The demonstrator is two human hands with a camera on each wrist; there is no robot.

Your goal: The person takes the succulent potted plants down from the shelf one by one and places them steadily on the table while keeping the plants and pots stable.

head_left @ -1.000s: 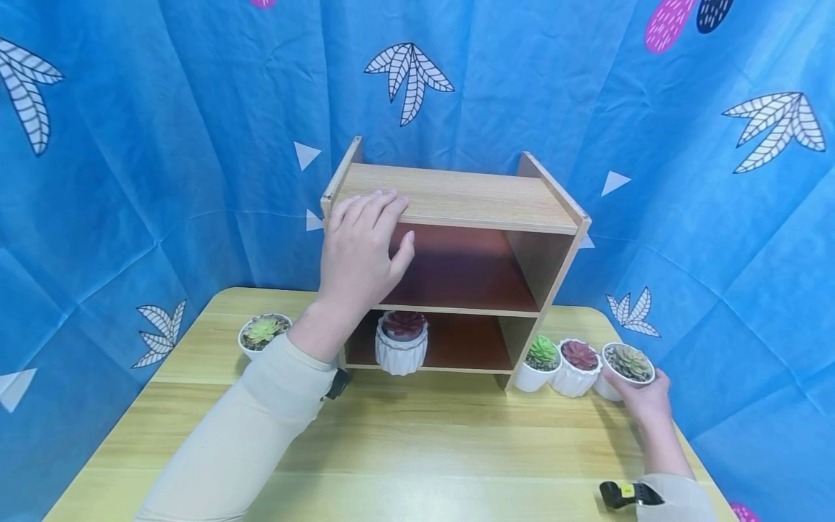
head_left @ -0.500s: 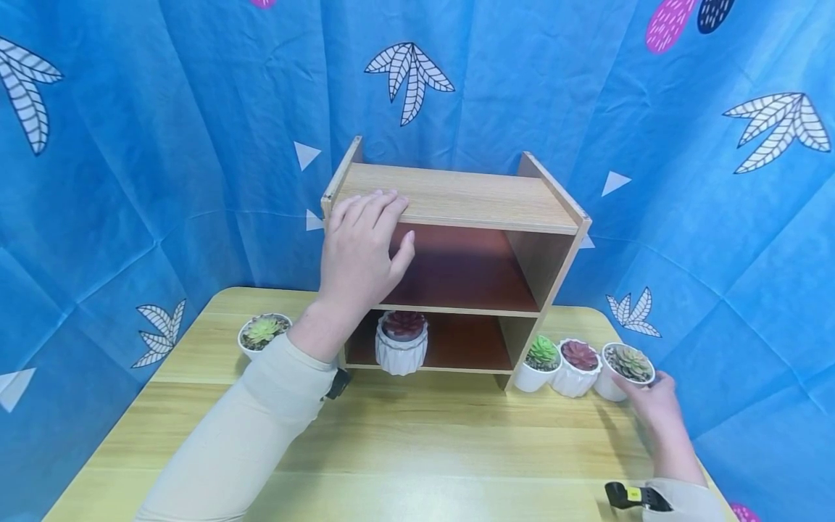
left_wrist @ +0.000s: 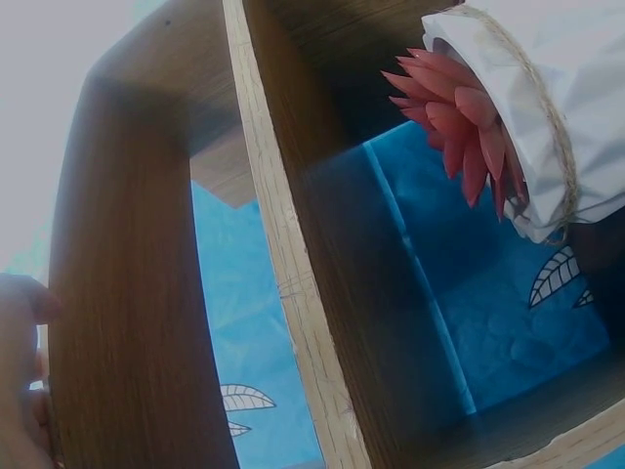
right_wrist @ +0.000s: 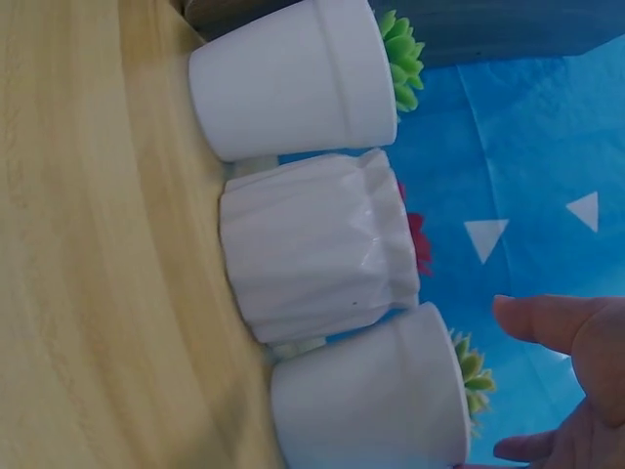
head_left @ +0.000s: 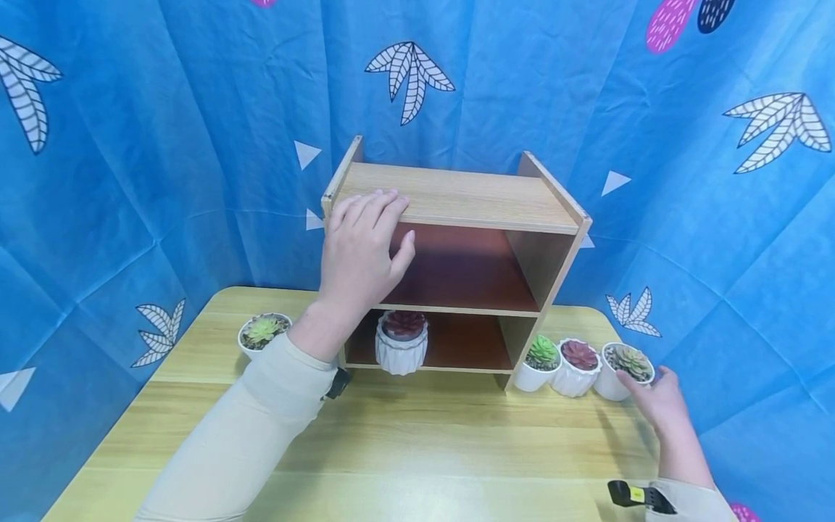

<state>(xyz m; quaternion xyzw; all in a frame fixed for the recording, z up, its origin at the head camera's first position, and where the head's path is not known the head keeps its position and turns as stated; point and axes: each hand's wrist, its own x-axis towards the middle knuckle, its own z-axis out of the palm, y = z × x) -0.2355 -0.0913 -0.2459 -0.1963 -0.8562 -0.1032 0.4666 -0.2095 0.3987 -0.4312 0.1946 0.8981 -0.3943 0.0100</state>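
My left hand [head_left: 362, 254] rests on the left front of the wooden shelf's top board [head_left: 470, 194], its thumb held apart. At the table's right side, my right hand [head_left: 664, 406] is beside a white pot [head_left: 612, 386] with a pale green succulent. In the right wrist view the thumb [right_wrist: 547, 320] stands away from this pot [right_wrist: 366, 396], the fingers spread; where the lower fingers meet it is partly cut off. A ribbed white pot [head_left: 576, 378] with a red succulent and a smooth pot [head_left: 533, 378] with a bright green one complete the row.
A white pot [head_left: 401, 357] with a dark red succulent sits on the lower shelf, a twine band around it in the left wrist view. Another potted succulent [head_left: 262, 330] stands left of the shelf, partly behind the left arm. Blue curtains [head_left: 228, 145] enclose the table [head_left: 417, 449].
My right hand has eased rightward off the pale green succulent's pot, and its fingers have loosened. The pot has settled upright beside the others. My left hand has stayed put.
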